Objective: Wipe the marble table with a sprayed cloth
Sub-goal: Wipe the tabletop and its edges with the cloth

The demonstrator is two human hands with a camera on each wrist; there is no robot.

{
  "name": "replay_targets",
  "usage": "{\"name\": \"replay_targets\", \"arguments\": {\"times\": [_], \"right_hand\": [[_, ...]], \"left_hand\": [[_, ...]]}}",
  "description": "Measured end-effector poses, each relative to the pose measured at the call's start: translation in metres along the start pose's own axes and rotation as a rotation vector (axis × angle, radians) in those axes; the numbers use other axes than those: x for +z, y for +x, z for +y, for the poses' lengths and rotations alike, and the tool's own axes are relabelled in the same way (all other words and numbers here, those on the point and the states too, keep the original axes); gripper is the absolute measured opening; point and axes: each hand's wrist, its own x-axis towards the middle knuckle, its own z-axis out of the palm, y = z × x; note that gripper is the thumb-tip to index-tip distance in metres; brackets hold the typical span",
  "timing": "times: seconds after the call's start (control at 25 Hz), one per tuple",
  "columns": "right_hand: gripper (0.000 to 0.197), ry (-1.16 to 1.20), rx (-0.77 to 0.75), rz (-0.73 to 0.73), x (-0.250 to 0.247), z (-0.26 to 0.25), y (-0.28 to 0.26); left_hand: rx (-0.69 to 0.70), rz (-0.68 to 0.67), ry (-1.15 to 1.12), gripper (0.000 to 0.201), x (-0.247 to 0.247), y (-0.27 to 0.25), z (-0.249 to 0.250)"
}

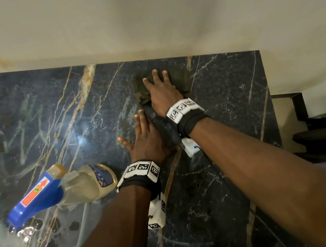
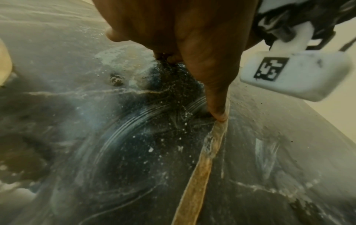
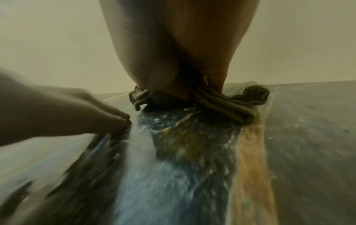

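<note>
A: Where's your cloth right now?

B: Near the far edge of the marble table, right of centre. Your right hand lies flat on it, fingers spread and straight, pressing it to the stone; in the right wrist view it bunches up under the palm.

A: And your left hand?

B: Flat on the bare marble, just short of the cloth, fingers extended, holding nothing. You seem to be bracing with it.

A: Which step is this?

B: I'd say you're mid-wipe. Pale streaks and smears show on the left half, and there are droplets by the spray bottle, which lies on its side at the left.

A: Next move?

B: Probably sweep the cloth leftward, keeping your palm flat. You'll likely need to lift the bottle to reach beneath it.
</note>
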Motion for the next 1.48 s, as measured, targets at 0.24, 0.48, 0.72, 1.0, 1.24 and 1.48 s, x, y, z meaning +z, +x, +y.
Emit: {"name": "replay_targets", "arguments": {"times": [0.24,0.48,0.72,1.0,1.24,1.48], "right_hand": [[0.067,-0.017,-0.001,-0.023,-0.013,0.009,0.028],[0.073,-0.002,0.104,-0.013,-0.033,0.076,0.021],[0.073,-0.054,0.100,-0.035,-0.038,0.081,0.003],[0.073,-0.055,0.047,-0.021,-0.004,0.076,-0.070],[0.076,-0.041,0.042,-0.032,0.021,0.073,-0.120],[0.073,-0.035,0.043,-0.032,-0.004,0.069,-0.072]], "left_hand": [[-0.007,0.005,0.015,0.146,0.002,-0.002,-0.002],[0.003,-0.010,-0.005,0.147,0.001,-0.002,-0.002],[0.004,-0.024,-0.006,0.146,-0.001,-0.004,-0.001],[-0.008,-0.016,0.011,0.143,-0.003,-0.006,0.001],[-0.007,-0.018,0.009,0.145,-0.002,-0.005,0.002],[0.003,-0.003,0.019,0.143,0.001,-0.003,-0.002]]}}
